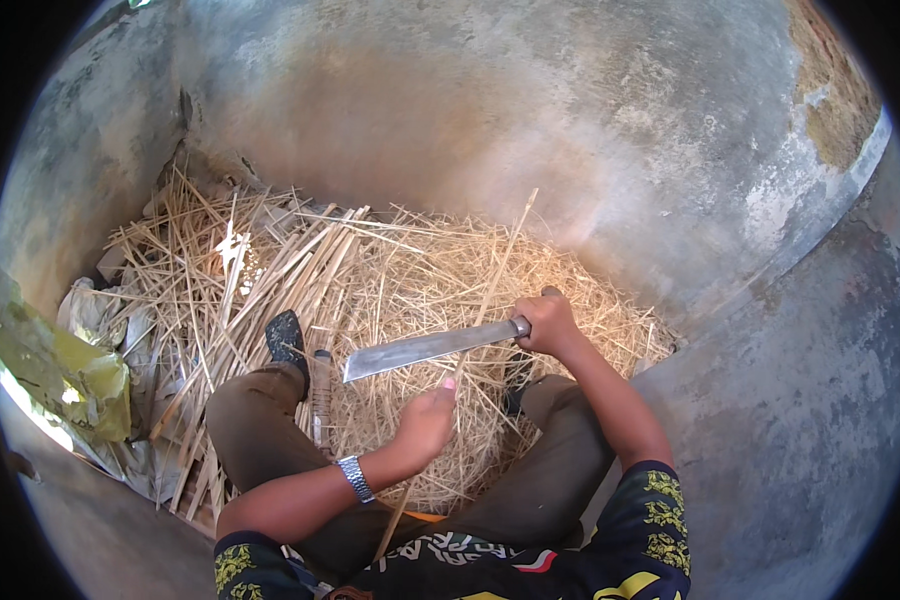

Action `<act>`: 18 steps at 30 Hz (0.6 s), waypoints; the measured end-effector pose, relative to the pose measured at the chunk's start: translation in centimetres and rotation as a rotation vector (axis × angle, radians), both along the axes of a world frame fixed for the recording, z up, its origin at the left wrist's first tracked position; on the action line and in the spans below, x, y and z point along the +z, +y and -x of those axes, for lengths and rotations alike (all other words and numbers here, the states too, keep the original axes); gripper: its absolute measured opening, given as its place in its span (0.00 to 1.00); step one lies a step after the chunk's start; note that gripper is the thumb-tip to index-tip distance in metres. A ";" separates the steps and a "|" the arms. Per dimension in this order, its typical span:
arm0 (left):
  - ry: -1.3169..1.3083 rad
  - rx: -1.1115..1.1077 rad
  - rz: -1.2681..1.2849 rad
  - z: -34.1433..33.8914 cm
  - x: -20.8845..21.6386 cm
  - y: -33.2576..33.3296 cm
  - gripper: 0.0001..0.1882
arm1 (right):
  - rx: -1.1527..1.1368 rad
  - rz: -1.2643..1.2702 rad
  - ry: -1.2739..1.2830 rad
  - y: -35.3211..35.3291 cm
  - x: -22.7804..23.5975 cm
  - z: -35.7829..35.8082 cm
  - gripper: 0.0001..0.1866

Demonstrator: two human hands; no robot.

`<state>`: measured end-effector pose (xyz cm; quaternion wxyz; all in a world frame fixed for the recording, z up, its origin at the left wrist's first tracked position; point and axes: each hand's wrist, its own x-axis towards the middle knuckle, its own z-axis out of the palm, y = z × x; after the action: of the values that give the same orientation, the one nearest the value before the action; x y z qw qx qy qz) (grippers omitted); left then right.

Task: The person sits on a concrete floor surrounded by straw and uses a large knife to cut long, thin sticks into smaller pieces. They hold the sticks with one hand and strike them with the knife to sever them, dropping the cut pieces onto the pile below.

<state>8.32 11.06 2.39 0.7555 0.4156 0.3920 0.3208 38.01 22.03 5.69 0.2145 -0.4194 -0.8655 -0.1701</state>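
Note:
My right hand (547, 322) grips the handle of a broad machete (420, 350) whose blade points left across my lap. My left hand (426, 420), with a metal watch on its wrist, pinches a long thin bamboo strip (490, 290) that runs from between my knees up past the blade. The blade's edge lies against the strip just above my left fingers. I am seated with knees apart in brown trousers, and a dark shoe (286, 338) shows on my left foot.
A heap of pale shavings (410, 280) covers the ground ahead. Several split bamboo slats (270, 270) lie at the left. A yellow-green sack (60, 375) sits at the far left. Grey concrete walls (570, 120) close in ahead and at the right.

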 end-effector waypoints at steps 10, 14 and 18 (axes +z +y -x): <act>-0.099 0.007 0.135 1.5 4.4 0.4 0.21 | -0.867 0.336 0.524 1.9 0.2 -3.7 0.15; -0.135 -0.004 0.159 1.9 4.4 1.3 0.22 | -0.579 0.237 0.336 0.5 0.5 -2.2 0.11; -0.178 -0.015 0.187 1.6 5.2 1.2 0.23 | -0.205 0.049 0.217 -0.3 1.3 -2.0 0.09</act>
<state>6.67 12.24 7.55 0.8250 0.3163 0.3485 0.3129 39.97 21.75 6.95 0.2780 -0.5264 -0.7939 -0.1237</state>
